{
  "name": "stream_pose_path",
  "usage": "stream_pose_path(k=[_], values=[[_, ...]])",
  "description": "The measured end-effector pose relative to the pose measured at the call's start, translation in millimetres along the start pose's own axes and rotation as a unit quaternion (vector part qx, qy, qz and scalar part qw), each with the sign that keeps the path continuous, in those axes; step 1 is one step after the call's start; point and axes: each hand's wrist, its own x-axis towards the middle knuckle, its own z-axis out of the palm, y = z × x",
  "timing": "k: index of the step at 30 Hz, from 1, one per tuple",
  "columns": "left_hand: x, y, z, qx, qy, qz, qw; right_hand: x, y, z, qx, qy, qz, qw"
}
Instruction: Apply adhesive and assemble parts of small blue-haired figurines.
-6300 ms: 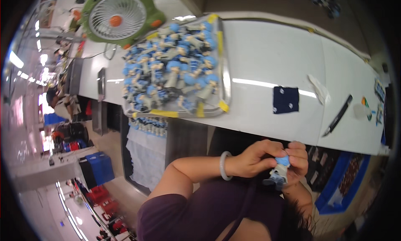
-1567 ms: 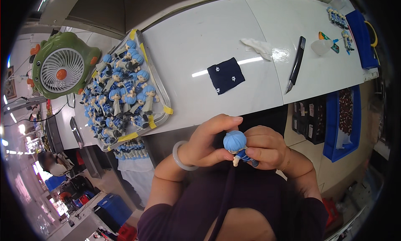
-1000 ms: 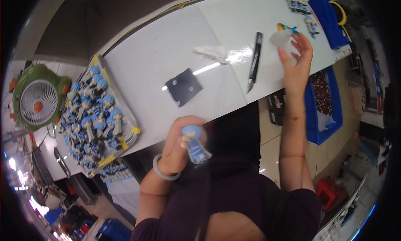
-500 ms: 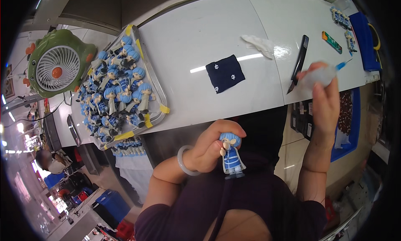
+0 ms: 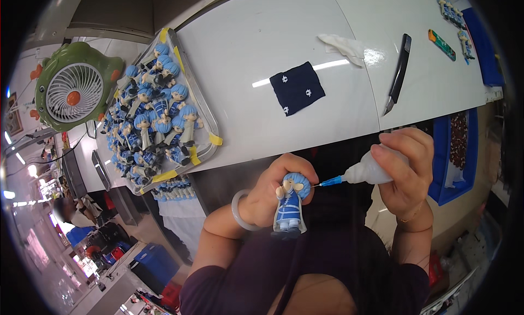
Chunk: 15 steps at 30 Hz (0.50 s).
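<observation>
Since the earlier frame, the right hand (image 5: 406, 170) has brought the squeeze bottle (image 5: 368, 170) from over the right part of the table (image 5: 240, 53) to beside the figure (image 5: 289, 208), held by the left hand (image 5: 267, 197) just off the near edge. At the table's left, along that edge, sits the tray (image 5: 201, 94) heaped with other figures (image 5: 158, 118), probably for easy reach; past its left side stands the fan (image 5: 73, 96), grille facing this way, perhaps for cooling. Farther right, the dark cloth (image 5: 297, 91) lies flat, and the knife (image 5: 400, 75) points its blade toward the near edge. The right grip is clamped round the bottle, tipped nearly level, likely to aim it sideways. The left grip is clamped on the figure's head from behind, seemingly to steady it upright, front showing. The needle (image 5: 332, 180) ends at the blue hair; whether it touches, I cannot tell.
</observation>
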Motion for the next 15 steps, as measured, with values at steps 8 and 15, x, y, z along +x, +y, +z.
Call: stream_pose_path(k=[8,15], values=[[-2,-2,4,0.036,0.029,-0.005,0.999,1,-10,-10,-0.093,0.013,-0.050,0.994],[-6,-3,5,0.061,0.056,-0.012,0.997,3,-13,-6,-0.110,0.053,-0.065,0.990]])
